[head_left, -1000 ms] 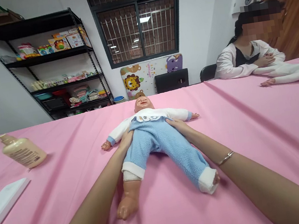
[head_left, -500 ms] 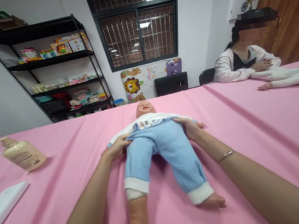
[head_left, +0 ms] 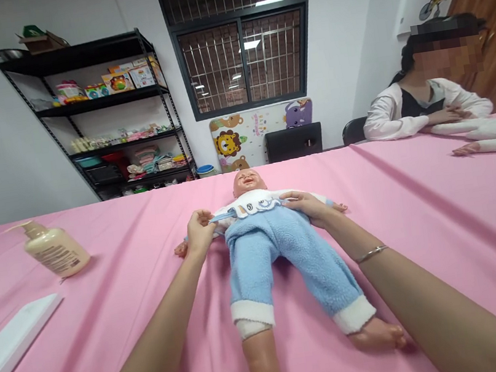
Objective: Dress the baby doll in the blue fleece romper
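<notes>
A baby doll (head_left: 247,181) lies on its back on the pink table cover (head_left: 445,231), head away from me. It wears a white top and fleecy blue trousers (head_left: 281,255). My left hand (head_left: 199,232) pinches the trousers' waistband at the doll's right side. My right hand (head_left: 307,205) grips the waistband at the other side, a thin bracelet on its wrist. Both bare doll feet stick out of the white cuffs near me.
A cream pump bottle (head_left: 55,251) lies at the left, a flat white box (head_left: 10,343) nearer the left edge. Another person (head_left: 422,104) sits at the far right with a white-clad doll (head_left: 492,134). Black shelves (head_left: 115,106) with toys stand behind.
Both hands have pulled the blue trousers up toward the doll's chest, and both feet now show below the cuffs. The doll has slid a little toward me.
</notes>
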Demonstrator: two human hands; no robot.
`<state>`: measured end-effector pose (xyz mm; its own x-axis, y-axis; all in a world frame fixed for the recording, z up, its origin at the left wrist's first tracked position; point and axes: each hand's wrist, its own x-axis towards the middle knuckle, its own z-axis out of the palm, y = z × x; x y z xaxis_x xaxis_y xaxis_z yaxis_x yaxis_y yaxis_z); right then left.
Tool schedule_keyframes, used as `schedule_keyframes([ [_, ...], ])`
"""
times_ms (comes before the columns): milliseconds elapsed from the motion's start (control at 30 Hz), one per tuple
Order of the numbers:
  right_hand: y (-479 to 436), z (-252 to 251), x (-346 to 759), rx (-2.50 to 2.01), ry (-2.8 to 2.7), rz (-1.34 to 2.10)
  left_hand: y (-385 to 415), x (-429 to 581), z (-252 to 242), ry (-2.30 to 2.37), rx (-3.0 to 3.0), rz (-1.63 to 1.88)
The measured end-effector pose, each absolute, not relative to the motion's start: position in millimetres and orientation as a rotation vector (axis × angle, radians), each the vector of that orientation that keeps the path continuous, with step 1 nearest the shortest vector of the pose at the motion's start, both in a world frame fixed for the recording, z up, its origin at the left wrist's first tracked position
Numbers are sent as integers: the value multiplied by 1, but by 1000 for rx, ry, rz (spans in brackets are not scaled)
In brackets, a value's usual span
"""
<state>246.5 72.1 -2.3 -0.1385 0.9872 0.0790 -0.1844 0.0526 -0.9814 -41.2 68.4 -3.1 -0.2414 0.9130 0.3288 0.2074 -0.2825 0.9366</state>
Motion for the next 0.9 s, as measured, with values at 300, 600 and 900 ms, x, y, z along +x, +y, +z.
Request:
schedule_keyframes([
  [300, 51, 43, 231, -583, -1191, 1422, 37, -18, -1, 1455, 2536, 1162],
  [600, 79, 12, 238, -1117, -1275, 604, 36, -4, -4, 1695, 2369, 1010],
  [900, 87, -10, 248, -1611, -1181, 633, 36, 1, -9, 1436, 2377, 1074],
])
